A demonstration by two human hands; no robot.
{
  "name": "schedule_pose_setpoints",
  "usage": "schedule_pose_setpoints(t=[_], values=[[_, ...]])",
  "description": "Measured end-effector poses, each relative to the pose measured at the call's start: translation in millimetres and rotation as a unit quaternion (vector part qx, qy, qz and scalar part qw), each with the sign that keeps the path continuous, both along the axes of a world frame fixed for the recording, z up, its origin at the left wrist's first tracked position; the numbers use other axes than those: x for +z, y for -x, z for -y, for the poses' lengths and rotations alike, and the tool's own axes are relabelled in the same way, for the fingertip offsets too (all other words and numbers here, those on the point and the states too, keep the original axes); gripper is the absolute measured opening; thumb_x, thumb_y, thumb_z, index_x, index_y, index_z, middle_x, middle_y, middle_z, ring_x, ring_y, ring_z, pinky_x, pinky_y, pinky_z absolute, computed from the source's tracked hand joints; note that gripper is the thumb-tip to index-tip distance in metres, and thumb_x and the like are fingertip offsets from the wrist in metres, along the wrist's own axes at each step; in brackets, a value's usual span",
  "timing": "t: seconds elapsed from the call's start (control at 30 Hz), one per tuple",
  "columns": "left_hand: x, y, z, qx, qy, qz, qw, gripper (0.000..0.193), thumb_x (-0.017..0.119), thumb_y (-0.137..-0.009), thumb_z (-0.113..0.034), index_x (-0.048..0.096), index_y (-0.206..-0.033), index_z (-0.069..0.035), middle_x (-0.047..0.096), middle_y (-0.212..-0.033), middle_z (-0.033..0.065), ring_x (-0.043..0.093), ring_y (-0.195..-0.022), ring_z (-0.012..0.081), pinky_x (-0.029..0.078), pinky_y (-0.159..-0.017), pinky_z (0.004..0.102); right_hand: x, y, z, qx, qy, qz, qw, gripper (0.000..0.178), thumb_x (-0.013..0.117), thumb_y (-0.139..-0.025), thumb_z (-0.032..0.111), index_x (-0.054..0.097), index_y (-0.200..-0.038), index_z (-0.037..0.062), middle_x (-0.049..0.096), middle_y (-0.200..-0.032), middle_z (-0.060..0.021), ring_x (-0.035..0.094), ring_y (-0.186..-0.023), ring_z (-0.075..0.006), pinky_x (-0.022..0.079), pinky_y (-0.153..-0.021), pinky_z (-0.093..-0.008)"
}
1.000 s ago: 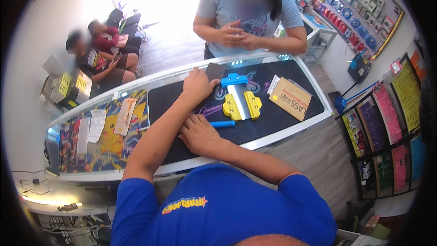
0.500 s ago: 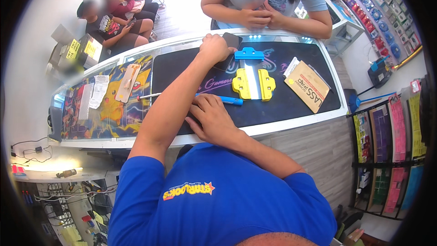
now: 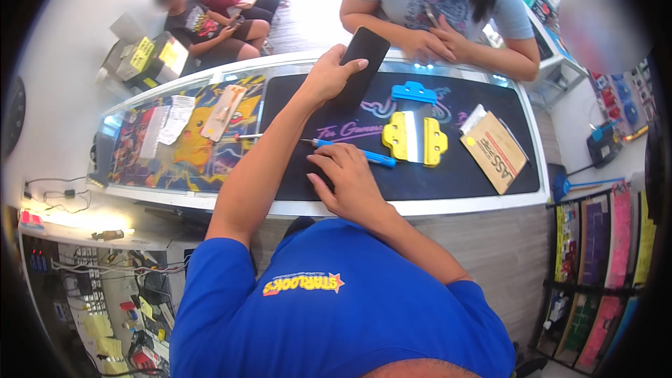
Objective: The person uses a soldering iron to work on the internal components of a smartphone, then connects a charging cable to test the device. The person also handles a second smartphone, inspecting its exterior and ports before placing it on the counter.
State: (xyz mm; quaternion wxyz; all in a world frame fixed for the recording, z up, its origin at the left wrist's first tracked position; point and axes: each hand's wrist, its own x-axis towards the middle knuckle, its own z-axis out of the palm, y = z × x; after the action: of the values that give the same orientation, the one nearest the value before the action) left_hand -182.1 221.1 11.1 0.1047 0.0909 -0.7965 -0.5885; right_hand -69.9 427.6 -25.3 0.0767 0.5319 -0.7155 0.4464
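Observation:
My left hand (image 3: 327, 78) is closed around a dark smartphone (image 3: 365, 56), lifted above the far side of the black mat (image 3: 308, 108). My right hand (image 3: 346, 182) lies low on the mat with its fingers apart, holding nothing. Beside its fingertips is a blue pen-like tool (image 3: 360, 154). A thin rod (image 3: 245, 136) with a red end runs partly hidden behind my left forearm. Right of centre, one blue clamp (image 3: 413, 92) and two yellow clamps (image 3: 395, 136) grip the edges of a glossy, phone-sized slab (image 3: 414, 133) that reflects bright light.
A brown cardboard envelope (image 3: 493, 152) lies at the mat's right. Leftward, paper slips (image 3: 176, 119) and a pale phone case (image 3: 222, 112) rest on the glass counter. A person (image 3: 441, 14) leans on the far edge, holding a phone. Two people sit at the far left.
My left hand has picked up the dark smartphone from the mat and raised it. The person opposite now holds up a phone. The whole view has shifted slightly.

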Motion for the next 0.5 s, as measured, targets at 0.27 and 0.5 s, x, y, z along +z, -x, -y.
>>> schedule_pose_setpoints(t=[0.27, 0.5], values=[[39.3, -188.4, 60.2, -0.215, -0.669, -0.284, 0.652, 0.04, 0.055, -0.115, -0.025, 0.052, -0.147, -0.001, 0.055, -0.078, 0.0065, 0.055, -0.06, 0.0167, 0.046, -0.054, 0.0279, 9.6, -7.9, -3.8, 0.021, -0.005, 0.025, 0.999, 0.034, 0.08, -0.089, 0.012, 0.072, -0.122, 0.0049, 0.068, -0.124, -0.0129, 0.062, -0.12, -0.0352, 0.045, -0.104, -0.0484], [33.1, -298.3, 56.5, -0.203, -0.683, -0.402, 0.576, 0.042, 0.048, -0.116, -0.03, 0.048, -0.145, 0.0, 0.058, -0.069, 0.0094, 0.058, -0.048, 0.0189, 0.044, -0.045, 0.0305, 17.8, -16.2, -3.2, 0.051, -0.049, 0.045, 0.996, 0.035, 0.078, -0.092, 0.009, 0.072, -0.126, 0.0055, 0.067, -0.127, -0.0135, 0.061, -0.123, -0.0356, 0.042, -0.111, -0.0473]])
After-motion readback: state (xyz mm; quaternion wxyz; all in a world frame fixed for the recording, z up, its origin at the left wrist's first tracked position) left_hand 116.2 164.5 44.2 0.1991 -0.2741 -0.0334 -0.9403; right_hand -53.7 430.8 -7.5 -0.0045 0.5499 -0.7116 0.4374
